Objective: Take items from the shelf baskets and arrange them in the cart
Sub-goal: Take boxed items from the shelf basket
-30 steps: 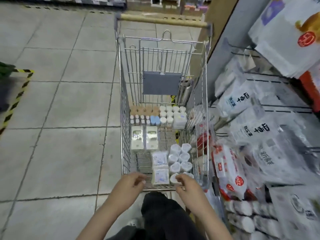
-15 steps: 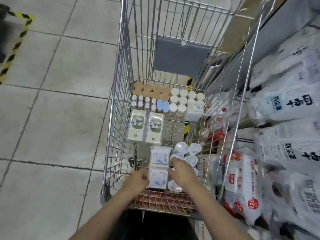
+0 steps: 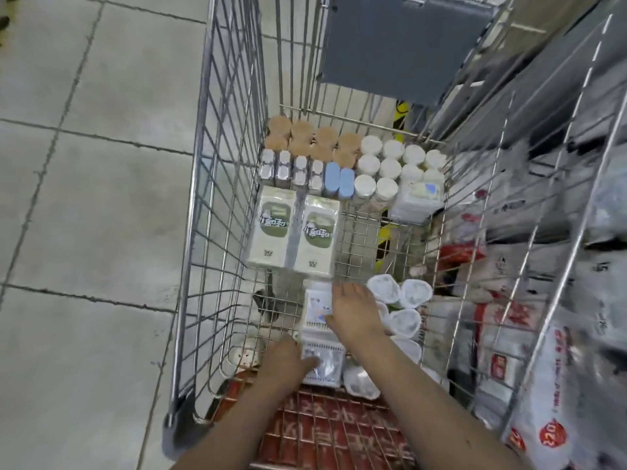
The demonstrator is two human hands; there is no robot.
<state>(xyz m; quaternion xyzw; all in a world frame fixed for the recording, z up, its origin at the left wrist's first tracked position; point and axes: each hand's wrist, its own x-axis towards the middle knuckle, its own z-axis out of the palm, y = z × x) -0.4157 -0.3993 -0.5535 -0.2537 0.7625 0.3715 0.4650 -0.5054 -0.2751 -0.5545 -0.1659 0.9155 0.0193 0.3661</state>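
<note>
1. Arranging is judged to be the step in hand: two small white boxes with pale blue print are being squared up, one behind the other, on the floor of the silver wire shopping cart [image 3: 200, 184].
2. The near white box [image 3: 322, 362] is touched at its left edge by the left hand [image 3: 288, 359]; the fingers appear loosely curled against the side, though whether the box is truly pinched cannot be told through the blur.
3. The far white box [image 3: 317, 307] is partly covered by the right hand [image 3: 354, 313], laid on top with fingers fairly straight and together, pressing rather than gripping.
4. Just right of the boxes, a cluster of white round tubs [image 3: 403, 310] is packed; two green-and-cream cartons [image 3: 293, 228] lie just beyond, towards the far end.
5. At the far end, tan-lidded jars [image 3: 312, 139] and white-lidded jars [image 3: 390, 161] are lined up in rows.
6. Next, a nudge is probably called for to close the boxes up against the tubs, after which another item can be fetched from the white bagged goods [image 3: 529, 354] on the shelf at the right.
</note>
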